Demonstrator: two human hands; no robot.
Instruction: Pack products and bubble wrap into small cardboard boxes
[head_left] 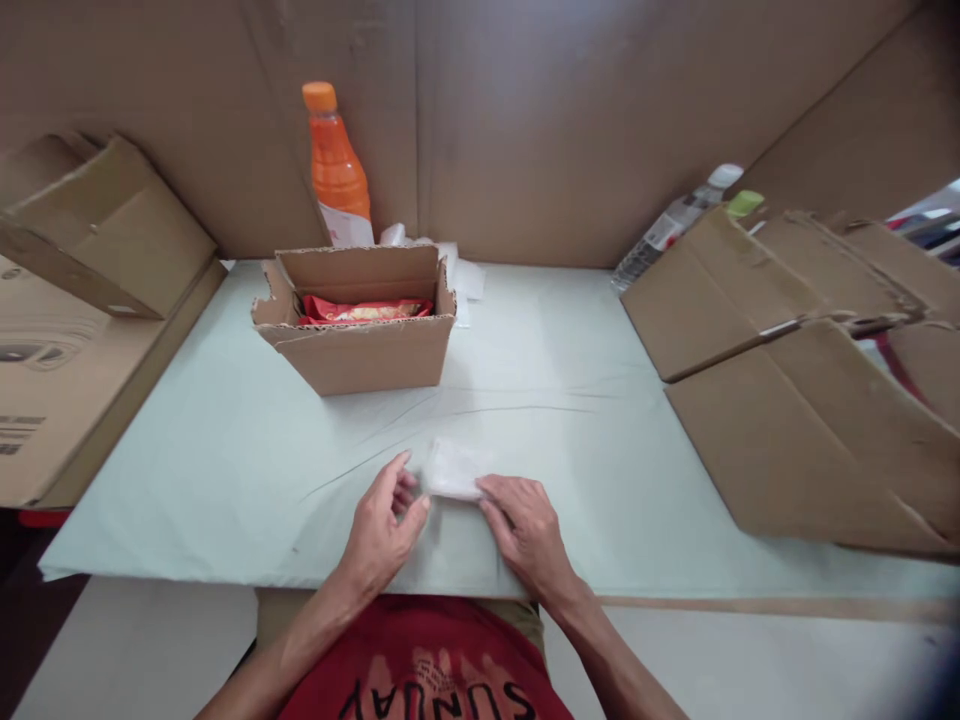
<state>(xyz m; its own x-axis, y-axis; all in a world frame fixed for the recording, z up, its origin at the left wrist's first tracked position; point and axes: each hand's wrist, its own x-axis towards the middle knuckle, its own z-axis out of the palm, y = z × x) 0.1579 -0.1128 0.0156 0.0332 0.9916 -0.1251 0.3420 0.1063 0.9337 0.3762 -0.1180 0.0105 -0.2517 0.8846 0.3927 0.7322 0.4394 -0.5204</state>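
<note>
A small white translucent packet (454, 466) lies on the pale green table cover (225, 450) near the front edge. My right hand (525, 530) rests on the packet's near right corner, fingers curled down onto it. My left hand (386, 525) is just left of the packet, fingers loosely curled, thumb and fingertips close together, not clearly touching it. Behind them stands an open cardboard box (360, 335) holding red snack packets (366, 310).
An orange drink bottle (335, 165) stands behind the box, beside crumpled white paper (461, 275). Flattened cardboard sheets (810, 400) lie at the right, with a clear plastic bottle (675, 225) lying behind them. Larger cartons (82, 300) stand at left. Cardboard walls enclose the back.
</note>
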